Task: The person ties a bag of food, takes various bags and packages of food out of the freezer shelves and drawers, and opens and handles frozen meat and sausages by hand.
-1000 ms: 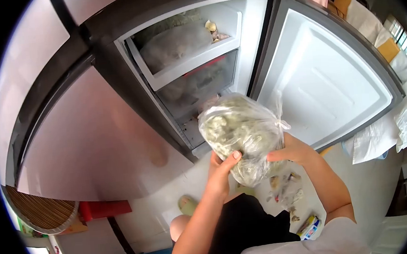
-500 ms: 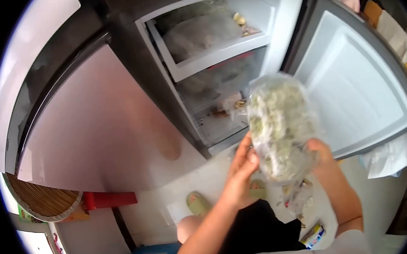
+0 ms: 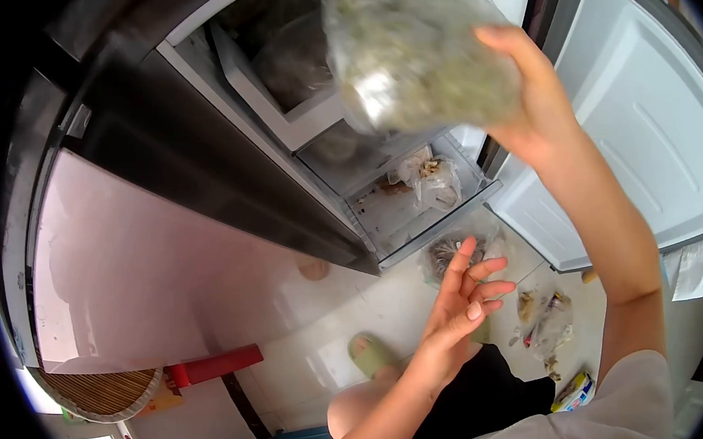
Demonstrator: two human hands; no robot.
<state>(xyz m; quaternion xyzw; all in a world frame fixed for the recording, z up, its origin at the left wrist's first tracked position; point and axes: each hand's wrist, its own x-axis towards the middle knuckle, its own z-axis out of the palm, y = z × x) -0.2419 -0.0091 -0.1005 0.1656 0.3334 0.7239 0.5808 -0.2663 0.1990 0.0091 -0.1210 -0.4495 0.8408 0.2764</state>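
Lifted since earlier: bag (image 3: 422, 61), your right hand (image 3: 534, 102) clamping its side, door (image 3: 648, 105) open beyond. Left hand (image 3: 456, 314) off it, fingers spread above glossy floor (image 3: 299, 339).

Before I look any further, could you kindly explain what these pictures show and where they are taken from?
There is no robot here: these are a person's bare hands, and every picture comes from one camera on the person's head, looking forward and down. The right hand grips a bulging plastic bag of something pale green, blurred, in front of an open refrigerator compartment. The left hand is open, holding nothing. A lower drawer holds a smaller bag. On the floor lie more bags and a yellow, blue and white packet; I cannot tell what it contains.
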